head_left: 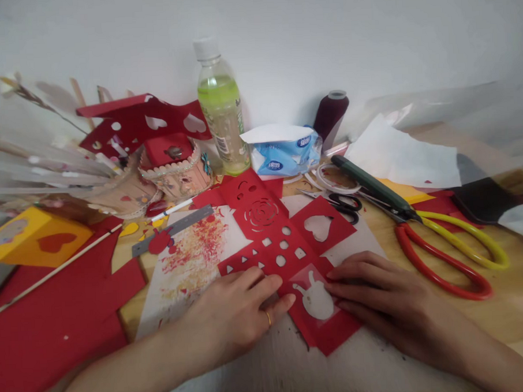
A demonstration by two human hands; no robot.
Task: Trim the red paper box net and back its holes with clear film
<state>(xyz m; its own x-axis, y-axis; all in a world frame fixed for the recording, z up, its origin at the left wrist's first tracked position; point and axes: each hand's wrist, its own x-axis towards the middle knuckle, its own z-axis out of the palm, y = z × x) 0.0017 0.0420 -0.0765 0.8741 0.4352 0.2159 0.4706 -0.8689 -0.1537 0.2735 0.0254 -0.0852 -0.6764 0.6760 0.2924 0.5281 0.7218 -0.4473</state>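
Note:
A red cross-shaped paper cut-out [285,241] lies on a white sheet, pierced with a rose, a heart, a smiling face, small shapes and a rabbit-like figure with long ears. Over the rabbit-like opening sits a square of clear film [315,316]. My left hand [242,306], with a ring on one finger, rests its bent, spread fingers at the paper's left edge beside the film. From the other side, the fingers of my right hand [378,295] lie stretched along the film's right edge, pressing on the red paper. Both hands look open, with nothing gripped.
Large scissors [418,215] with red and yellow handles lie at right, near small black scissors [347,204]. Behind stand a drink bottle [221,117], a tissue pack [285,154] and a dark thread spool [332,118]. A yellow box [35,237] and red paper [68,337] occupy the left.

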